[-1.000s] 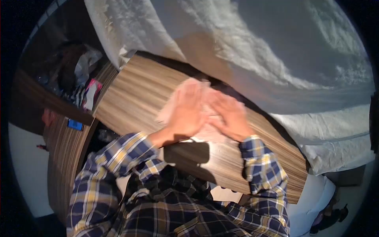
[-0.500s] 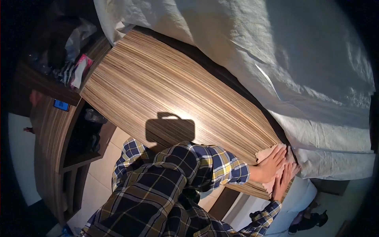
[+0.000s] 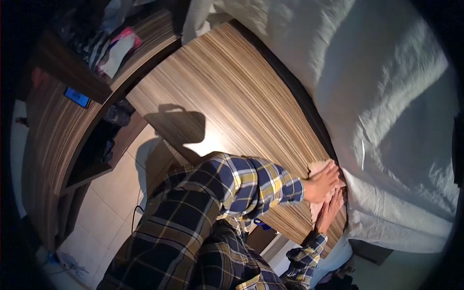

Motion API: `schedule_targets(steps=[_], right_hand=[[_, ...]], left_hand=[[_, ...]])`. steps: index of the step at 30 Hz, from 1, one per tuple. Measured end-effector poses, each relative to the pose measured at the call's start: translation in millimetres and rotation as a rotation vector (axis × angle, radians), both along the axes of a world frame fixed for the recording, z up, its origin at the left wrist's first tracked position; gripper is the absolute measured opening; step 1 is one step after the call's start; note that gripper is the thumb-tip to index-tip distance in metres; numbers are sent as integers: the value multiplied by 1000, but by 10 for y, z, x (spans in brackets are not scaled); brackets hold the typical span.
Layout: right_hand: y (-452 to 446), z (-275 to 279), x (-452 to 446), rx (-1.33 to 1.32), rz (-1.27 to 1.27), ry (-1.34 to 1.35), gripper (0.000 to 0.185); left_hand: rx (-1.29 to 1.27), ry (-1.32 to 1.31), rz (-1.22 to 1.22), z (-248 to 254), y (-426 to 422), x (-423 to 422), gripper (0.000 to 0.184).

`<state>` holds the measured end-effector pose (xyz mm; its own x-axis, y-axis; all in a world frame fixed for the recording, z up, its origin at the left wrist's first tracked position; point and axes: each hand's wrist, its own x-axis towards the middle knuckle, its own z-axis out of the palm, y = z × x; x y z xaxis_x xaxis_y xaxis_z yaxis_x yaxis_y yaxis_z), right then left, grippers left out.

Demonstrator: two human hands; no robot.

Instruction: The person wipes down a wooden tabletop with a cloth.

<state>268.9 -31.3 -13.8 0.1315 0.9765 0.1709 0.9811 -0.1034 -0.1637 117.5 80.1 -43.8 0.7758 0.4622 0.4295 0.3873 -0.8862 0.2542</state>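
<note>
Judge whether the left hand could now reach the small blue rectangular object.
Probably not: the left hand rests on pale pink cloth, with most of the brown wooden tabletop between it and the blue object.

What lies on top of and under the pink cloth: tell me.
On the pink cloth rest the left hand and the right hand. Beneath, the wood-grain tabletop shows around its edges; anything directly under the cloth is covered.

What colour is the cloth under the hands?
The cloth is pale pink, as the head view shows.
</note>
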Motion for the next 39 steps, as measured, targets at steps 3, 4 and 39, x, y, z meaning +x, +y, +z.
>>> schedule_targets(steps=[3, 4, 39], right_hand=[[615, 59, -515, -7, 109, -20, 59], [803, -72, -514, 41, 144, -78, 57], [1352, 476, -52, -278, 458, 274, 69]], left_hand=[[-215, 79, 21, 78, 578, -478, 68], [-242, 89, 47, 81, 742, -670, 61], [-245, 242, 514, 646, 468, -485, 62]])
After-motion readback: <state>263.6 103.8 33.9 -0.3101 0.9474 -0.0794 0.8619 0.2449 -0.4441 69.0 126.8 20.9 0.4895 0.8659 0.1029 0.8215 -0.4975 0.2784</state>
